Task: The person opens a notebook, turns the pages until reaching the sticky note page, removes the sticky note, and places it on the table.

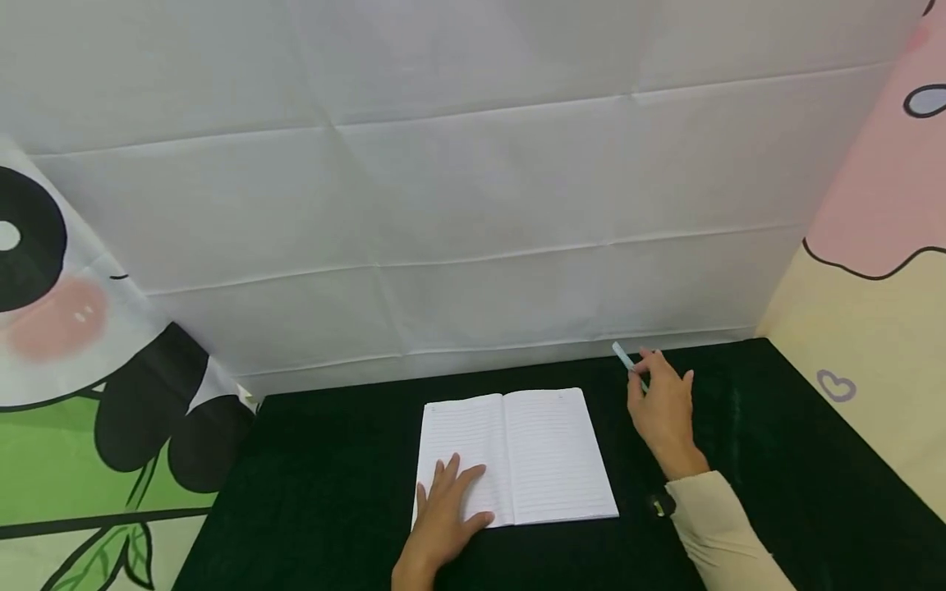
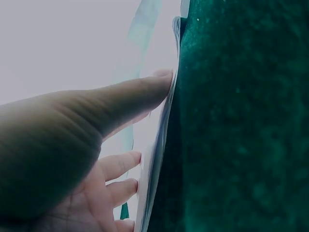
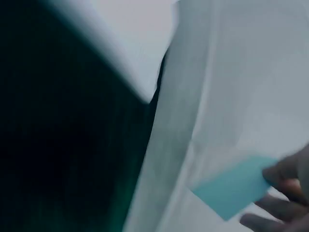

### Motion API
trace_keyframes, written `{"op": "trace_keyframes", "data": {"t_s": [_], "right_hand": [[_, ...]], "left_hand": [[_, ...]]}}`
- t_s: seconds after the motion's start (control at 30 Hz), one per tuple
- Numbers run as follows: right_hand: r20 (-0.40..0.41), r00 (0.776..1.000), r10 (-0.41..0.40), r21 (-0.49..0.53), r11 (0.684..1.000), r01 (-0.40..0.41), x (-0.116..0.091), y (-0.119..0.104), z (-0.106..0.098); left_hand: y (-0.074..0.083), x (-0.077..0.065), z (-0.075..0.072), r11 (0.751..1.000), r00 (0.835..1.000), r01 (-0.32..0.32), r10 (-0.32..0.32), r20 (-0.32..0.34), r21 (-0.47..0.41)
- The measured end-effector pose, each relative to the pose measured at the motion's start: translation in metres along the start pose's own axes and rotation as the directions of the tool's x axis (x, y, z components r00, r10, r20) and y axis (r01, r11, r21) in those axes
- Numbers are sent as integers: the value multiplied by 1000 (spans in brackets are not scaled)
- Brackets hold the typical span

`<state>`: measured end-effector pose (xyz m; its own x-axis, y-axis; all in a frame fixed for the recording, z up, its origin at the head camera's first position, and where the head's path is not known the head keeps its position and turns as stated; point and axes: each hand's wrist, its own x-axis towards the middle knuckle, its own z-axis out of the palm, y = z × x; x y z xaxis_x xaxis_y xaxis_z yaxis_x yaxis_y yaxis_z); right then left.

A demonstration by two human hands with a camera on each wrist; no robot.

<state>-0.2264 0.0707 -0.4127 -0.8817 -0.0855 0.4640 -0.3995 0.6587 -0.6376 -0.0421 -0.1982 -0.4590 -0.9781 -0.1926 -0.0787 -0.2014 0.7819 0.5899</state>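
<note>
An open notebook (image 1: pixel 550 460) with lined white pages lies on the dark green cloth. My left hand (image 1: pixel 441 519) rests on the lower part of its left page, fingers spread. In the left wrist view, the thumb (image 2: pixel 137 99) reaches to the notebook's edge (image 2: pixel 161 130). Beyond the notebook's top right corner, my right hand (image 1: pixel 660 406) pinches a flat light-blue slip (image 1: pixel 623 355) between thumb and fingers. The slip's flat face (image 3: pixel 234 186) shows as a rectangle in the right wrist view, held out past the fingertips.
A green cloth (image 1: pixel 332 484) covers the table. Behind it hangs a creased white sheet (image 1: pixel 473 304). Printed cartoon panels stand at the left (image 1: pixel 66 460) and right (image 1: pixel 872 345). A dark band (image 1: pixel 660 505) is at the right wrist, beside a beige sleeve (image 1: pixel 717 525).
</note>
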Motion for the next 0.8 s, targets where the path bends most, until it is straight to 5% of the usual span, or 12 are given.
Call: {"op": "trace_keyframes", "data": {"t_s": [0.13, 0.27, 0.6, 0.8], "right_hand": [[183, 971, -156, -165, 969, 186, -3, 13, -19], [353, 916, -192, -258, 921, 292, -12, 20, -21], [653, 756, -51, -345, 868, 357, -27, 32, -13], [732, 681, 34, -305, 909, 283, -31, 33, -16]], "left_hand": [[0, -3, -3, 1000, 1000, 5, -5, -15, 8], [0, -4, -8, 1000, 1000, 5, -4, -23, 16], [0, -4, -4, 999, 999, 42, -42, -16, -8], [1, -3, -2, 998, 998, 54, -54, -18, -12]]}}
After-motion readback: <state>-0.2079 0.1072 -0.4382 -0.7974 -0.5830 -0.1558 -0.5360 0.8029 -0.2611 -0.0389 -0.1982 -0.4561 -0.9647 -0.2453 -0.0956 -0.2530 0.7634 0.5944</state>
